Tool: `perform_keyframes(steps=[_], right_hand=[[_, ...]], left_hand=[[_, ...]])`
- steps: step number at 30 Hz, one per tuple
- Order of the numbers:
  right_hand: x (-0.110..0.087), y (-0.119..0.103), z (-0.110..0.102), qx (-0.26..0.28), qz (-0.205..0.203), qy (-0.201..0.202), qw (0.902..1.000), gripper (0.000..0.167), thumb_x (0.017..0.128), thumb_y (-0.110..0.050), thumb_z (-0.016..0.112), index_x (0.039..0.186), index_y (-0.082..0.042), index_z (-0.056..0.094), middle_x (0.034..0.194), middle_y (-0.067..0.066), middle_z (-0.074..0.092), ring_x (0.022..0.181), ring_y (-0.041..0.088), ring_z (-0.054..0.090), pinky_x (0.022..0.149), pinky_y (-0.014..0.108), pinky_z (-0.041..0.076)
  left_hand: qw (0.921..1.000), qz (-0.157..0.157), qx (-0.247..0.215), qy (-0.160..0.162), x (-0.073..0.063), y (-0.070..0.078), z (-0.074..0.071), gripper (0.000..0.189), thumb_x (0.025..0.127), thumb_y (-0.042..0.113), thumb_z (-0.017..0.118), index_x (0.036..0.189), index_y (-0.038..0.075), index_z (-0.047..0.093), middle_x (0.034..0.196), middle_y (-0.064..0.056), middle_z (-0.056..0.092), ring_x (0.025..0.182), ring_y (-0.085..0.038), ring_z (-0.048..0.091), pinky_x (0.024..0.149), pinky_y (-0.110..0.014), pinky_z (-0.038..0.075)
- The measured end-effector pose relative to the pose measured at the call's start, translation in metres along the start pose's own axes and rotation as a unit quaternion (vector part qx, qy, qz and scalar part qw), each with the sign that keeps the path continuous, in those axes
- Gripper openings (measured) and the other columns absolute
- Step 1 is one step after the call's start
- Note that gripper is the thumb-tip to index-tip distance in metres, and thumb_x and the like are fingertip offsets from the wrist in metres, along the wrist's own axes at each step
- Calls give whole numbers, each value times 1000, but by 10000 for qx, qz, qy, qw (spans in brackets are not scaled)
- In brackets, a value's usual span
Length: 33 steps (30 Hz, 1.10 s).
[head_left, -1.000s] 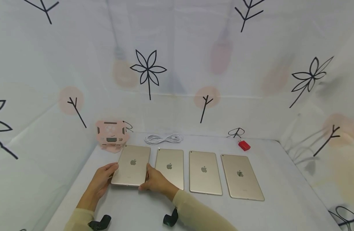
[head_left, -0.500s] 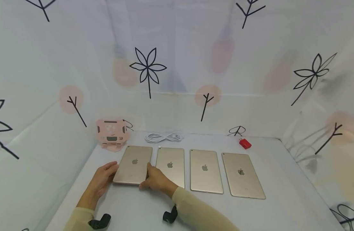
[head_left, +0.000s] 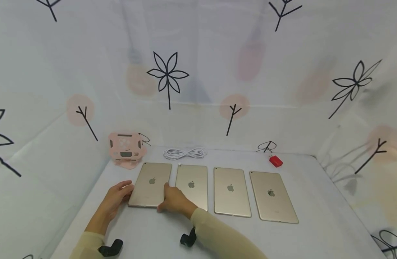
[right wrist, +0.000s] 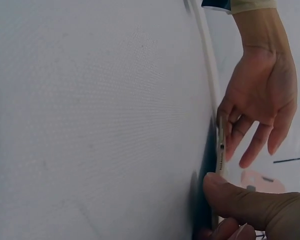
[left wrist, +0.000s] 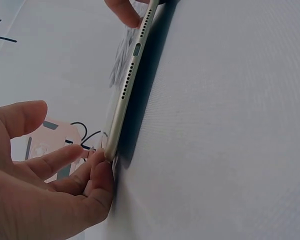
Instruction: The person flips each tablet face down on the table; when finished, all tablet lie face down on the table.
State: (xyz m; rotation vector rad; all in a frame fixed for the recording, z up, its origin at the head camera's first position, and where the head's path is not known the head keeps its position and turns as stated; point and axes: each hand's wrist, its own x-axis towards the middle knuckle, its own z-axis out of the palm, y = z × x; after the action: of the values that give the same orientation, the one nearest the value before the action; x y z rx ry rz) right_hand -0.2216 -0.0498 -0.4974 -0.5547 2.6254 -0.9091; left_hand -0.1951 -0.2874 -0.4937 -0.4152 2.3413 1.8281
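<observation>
A gold tablet (head_left: 150, 190) lies back side up at the left end of a row, between my two hands. My right hand (head_left: 175, 200) grips its near right corner, thumb on the near edge and the other fingers along the right side. My left hand (head_left: 115, 198) is at the opposite side; in the left wrist view its lower fingers (left wrist: 101, 182) touch the corner while the thumb stands away. That view also shows the tablet's near edge (left wrist: 127, 85), with speaker holes and a charging port, above a dark band over the white table.
Three more gold tablets lie to the right: one (head_left: 192, 176) partly behind my right hand, then a second (head_left: 231, 201) and a third (head_left: 276, 207). Along the back are a pink cut-out stand (head_left: 125, 147), a coiled white cable (head_left: 185, 153) and a red charger plug (head_left: 276, 161).
The gripped tablet has shifted slightly to the right, narrowing the space to its neighbour. Both hands have stayed almost in place.
</observation>
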Motion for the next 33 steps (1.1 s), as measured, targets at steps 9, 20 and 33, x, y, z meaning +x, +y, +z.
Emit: perform_keyframes(steps=[9,20,33], right_hand=[[-4,-5,2,-289,195,-95,9993,100,73,-22,93,149,10,38,114,21,70,77,17,57,72,29,53],[-8,-6,4,-433,254,-65,9987,98,74,-22,92,149,10,38,94,15,68,68,16,56,57,25,49],[-6,-2,1,-456,330,-100,9984,100,74,-23,92,151,10,36,102,19,69,68,16,56,56,25,48]], left_hand=[[9999,-29,4,144,-7,1,-2,56,105,21,56,149,-9,40,117,-14,70,99,-13,64,84,-22,54],[9998,62,16,178,-11,-1,0,51,106,17,51,147,-12,41,118,-18,69,97,-13,67,83,-21,55],[9999,43,-99,109,-6,-3,3,52,107,18,51,148,-12,39,120,-17,69,99,-12,66,83,-20,55]])
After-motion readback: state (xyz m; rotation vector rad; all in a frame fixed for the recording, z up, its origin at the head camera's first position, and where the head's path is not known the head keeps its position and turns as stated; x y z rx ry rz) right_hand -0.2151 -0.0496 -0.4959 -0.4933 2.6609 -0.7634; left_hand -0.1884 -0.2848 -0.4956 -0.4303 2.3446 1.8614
